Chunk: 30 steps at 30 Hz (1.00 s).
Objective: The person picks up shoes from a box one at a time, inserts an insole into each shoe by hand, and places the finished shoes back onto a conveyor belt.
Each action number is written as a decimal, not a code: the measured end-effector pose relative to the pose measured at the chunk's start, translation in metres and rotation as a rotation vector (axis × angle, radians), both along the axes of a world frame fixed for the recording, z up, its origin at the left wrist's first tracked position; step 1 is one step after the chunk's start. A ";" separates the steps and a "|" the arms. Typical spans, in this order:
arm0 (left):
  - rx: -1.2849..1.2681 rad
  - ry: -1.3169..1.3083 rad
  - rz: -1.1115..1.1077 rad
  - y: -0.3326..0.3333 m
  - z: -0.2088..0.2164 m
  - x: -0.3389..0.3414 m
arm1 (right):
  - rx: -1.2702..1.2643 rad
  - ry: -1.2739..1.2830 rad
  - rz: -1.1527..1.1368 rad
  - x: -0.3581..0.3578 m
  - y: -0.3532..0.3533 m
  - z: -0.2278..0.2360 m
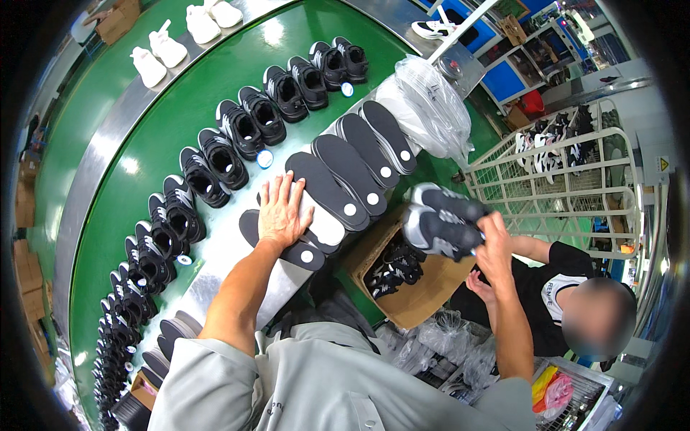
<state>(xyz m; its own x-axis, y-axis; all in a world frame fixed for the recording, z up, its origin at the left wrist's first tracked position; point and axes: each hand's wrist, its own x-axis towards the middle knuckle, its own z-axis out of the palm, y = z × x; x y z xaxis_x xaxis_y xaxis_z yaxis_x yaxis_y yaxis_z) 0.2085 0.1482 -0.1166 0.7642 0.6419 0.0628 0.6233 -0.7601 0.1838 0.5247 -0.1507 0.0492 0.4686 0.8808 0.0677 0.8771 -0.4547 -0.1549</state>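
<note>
My left hand (pixel 282 212) lies flat with its fingers spread on the dark insoles (pixel 316 179) stacked in rows along the pale bench. Each stack shows a white round dot at its heel end; a white insole surface shows beside my fingers. My right hand (pixel 494 248) is closed on a pair of black and grey sneakers (pixel 438 223), held up over an open cardboard carton (pixel 424 294). The sneakers are slightly blurred. Inside the carton lie more black shoes (pixel 395 267). A co-worker's arm (pixel 530 248) reaches in close behind my right hand.
Black sneakers (pixel 237 122) stand in a long line on the green conveyor (pixel 215 65). White shoes (pixel 167 49) sit on its far metal edge. Clear plastic bags (pixel 424 100) lie at the bench's end. A co-worker (pixel 539 302) and a white wire shoe rack (pixel 553 179) are at right.
</note>
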 end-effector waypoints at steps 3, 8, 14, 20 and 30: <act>0.002 -0.011 0.007 0.001 -0.003 0.000 | 0.135 0.015 0.091 -0.029 0.086 -0.009; -0.027 -0.083 -0.006 0.001 -0.006 0.004 | 0.117 -0.090 -0.034 -0.061 0.182 -0.055; -0.042 -0.112 -0.006 0.004 -0.010 -0.001 | -0.111 0.148 -0.049 -0.080 0.206 -0.060; -0.071 -0.068 -0.007 0.005 -0.006 0.003 | 0.102 0.086 0.039 -0.034 0.189 -0.052; -0.083 -0.071 -0.022 0.010 -0.004 0.010 | 0.197 0.598 -0.061 -0.008 0.215 -0.096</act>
<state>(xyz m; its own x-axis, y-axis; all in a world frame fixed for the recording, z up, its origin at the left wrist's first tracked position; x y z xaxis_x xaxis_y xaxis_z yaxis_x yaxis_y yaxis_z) 0.2187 0.1587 -0.1210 0.7739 0.6300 0.0645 0.5896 -0.7540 0.2895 0.5165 0.0640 -0.0463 0.5242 0.8492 -0.0636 0.5861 -0.4140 -0.6965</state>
